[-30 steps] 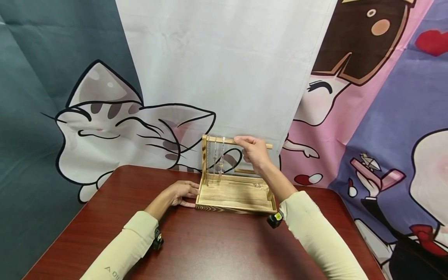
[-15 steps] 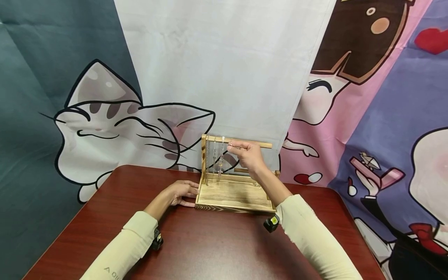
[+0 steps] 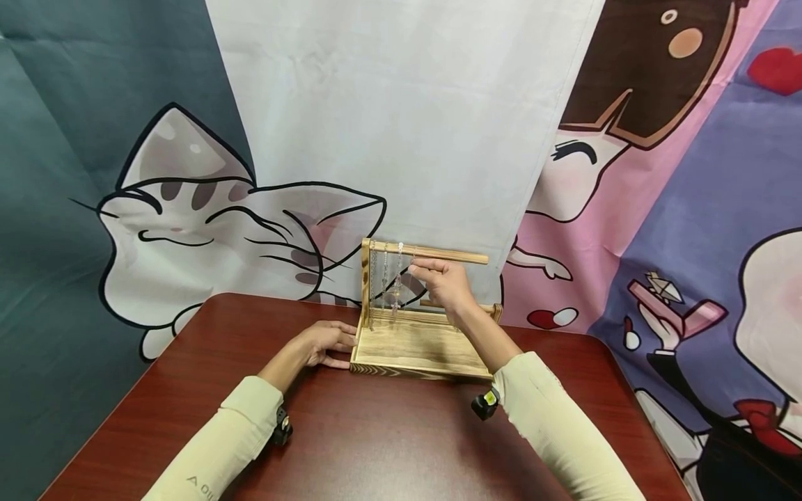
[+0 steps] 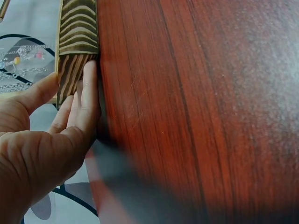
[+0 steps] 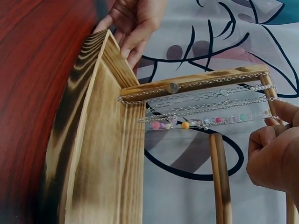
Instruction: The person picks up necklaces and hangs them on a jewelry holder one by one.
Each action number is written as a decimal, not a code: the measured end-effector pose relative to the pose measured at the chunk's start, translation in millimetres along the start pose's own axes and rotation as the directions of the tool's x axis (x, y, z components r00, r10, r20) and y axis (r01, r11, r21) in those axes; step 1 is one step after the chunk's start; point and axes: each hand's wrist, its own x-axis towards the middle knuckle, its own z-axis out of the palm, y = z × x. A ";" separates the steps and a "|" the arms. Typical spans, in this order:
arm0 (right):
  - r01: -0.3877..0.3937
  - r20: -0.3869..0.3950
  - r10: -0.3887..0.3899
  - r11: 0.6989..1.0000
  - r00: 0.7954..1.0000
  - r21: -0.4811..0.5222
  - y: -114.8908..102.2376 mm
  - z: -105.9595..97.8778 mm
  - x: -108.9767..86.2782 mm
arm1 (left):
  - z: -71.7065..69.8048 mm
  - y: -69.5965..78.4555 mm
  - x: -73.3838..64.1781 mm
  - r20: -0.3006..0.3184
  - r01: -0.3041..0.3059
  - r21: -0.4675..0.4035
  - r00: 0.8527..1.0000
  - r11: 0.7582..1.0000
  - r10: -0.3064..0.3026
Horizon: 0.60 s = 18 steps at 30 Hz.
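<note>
A wooden jewelry stand [image 3: 407, 348] has a tray base, an upright post at the left and a top bar [image 3: 454, 256]. Silver chain necklaces [image 5: 196, 97] and a strand with coloured beads [image 5: 185, 125] hang from the bar's left part. My left hand [image 3: 324, 342] grips the tray's left end, thumb on one side and fingers along the other, as the left wrist view shows. Just below the bar, right of the hanging strands, my right hand [image 3: 446, 284] pinches a thin necklace [image 3: 414, 252] looped over it. Most of that necklace is hidden by the fingers.
The stand is on a reddish-brown table [image 3: 388, 431] near its back edge. A shorter, lower wooden rod [image 5: 219, 177] belongs to the stand's right side. Behind the table hangs a cloth backdrop [image 3: 401, 125] printed with cartoon figures.
My right hand has slid left and slightly down from the top bar, to beside the hanging strands. In the last half second it has barely moved. The left hand stays at the tray's end.
</note>
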 end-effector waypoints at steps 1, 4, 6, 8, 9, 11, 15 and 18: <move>-0.002 0.002 0.002 1.000 1.000 0.004 0.9 -0.4 0.0 | -0.2 0.0 0.0 0.000 -0.001 -0.001 1.000 1.000 0.001; -0.008 0.004 0.008 1.000 1.000 0.016 4.5 -2.5 0.3 | 0.0 -0.4 0.9 -0.002 0.004 -0.007 1.000 1.000 -0.004; -0.007 0.000 0.007 1.000 1.000 0.021 7.1 -4.5 0.1 | 0.0 -0.7 1.4 -0.001 0.006 -0.007 1.000 1.000 -0.006; 0.000 -0.008 0.000 1.000 1.000 0.021 9.8 -6.7 -0.5 | 0.1 -0.6 2.1 -0.002 0.011 -0.012 1.000 1.000 -0.011; 0.005 -0.011 -0.005 1.000 1.000 0.020 10.9 -7.7 -1.0 | 0.0 -0.4 2.3 -0.004 0.014 -0.017 1.000 1.000 -0.014; 0.014 -0.019 -0.014 1.000 1.000 0.019 12.7 -9.7 -2.7 | -0.1 0.1 2.5 -0.002 0.014 -0.018 1.000 1.000 -0.014; 0.030 -0.029 -0.030 0.999 0.999 0.016 16.0 -12.2 -7.1 | -0.5 0.1 3.4 -0.002 0.017 -0.021 1.000 1.000 -0.017; 0.041 -0.024 -0.041 0.999 0.999 0.012 20.1 -13.0 -10.3 | -0.8 -0.4 4.2 -0.005 0.019 -0.018 1.000 1.000 -0.019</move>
